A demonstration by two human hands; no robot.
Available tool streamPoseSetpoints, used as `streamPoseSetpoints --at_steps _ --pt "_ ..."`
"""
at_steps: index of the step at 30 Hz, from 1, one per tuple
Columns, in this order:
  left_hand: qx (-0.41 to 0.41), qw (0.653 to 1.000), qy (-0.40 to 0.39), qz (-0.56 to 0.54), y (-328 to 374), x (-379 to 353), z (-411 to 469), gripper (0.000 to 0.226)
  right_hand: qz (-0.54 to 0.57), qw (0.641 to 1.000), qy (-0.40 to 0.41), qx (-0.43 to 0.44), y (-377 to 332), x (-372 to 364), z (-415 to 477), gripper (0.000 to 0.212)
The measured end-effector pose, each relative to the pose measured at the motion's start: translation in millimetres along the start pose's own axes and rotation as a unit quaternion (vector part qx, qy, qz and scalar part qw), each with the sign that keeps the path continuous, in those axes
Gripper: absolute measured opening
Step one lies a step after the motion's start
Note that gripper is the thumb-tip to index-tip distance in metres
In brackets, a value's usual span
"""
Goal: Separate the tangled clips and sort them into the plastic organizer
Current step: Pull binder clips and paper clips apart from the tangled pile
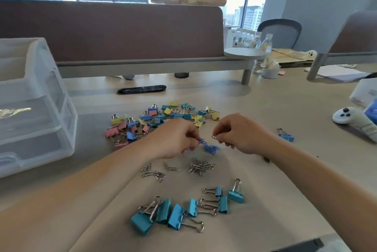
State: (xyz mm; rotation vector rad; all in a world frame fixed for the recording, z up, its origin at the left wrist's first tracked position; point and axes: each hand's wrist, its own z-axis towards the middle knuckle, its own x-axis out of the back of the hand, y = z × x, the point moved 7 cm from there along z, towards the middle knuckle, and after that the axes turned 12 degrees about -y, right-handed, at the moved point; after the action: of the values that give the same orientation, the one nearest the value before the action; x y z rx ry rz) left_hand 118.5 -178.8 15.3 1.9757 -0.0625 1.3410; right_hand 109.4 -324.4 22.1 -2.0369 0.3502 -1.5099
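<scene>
Blue tangled clips (211, 147) hang just above the tabletop (265, 105): the left hand (173, 139) pinches the bunch steady while the right hand (238, 133) pinches one clip (214, 137), likely to pull it free. The plastic organizer (34, 109) stands far left.

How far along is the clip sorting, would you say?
Early. Done: big blue binder clips grouped nearest the person. In hand: left hand pinches a blue paper-clip tangle; right hand pinches a small clip. Left: mixed coloured pile, silver paper clips, then loading the organizer.
</scene>
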Motion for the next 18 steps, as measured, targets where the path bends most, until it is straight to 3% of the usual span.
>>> streamPoseSetpoints --at_steps 8,18 --pt "-0.002 1.000 -0.003 0.019 9 -2 29 0.012 -0.029 0.998 0.025 -0.051 30 9 -2 0.006" --pt "-0.007 0.999 -0.018 0.051 11 -13 40 0.016 -0.044 0.998 0.031 -0.039 32 -7 16 0.014"
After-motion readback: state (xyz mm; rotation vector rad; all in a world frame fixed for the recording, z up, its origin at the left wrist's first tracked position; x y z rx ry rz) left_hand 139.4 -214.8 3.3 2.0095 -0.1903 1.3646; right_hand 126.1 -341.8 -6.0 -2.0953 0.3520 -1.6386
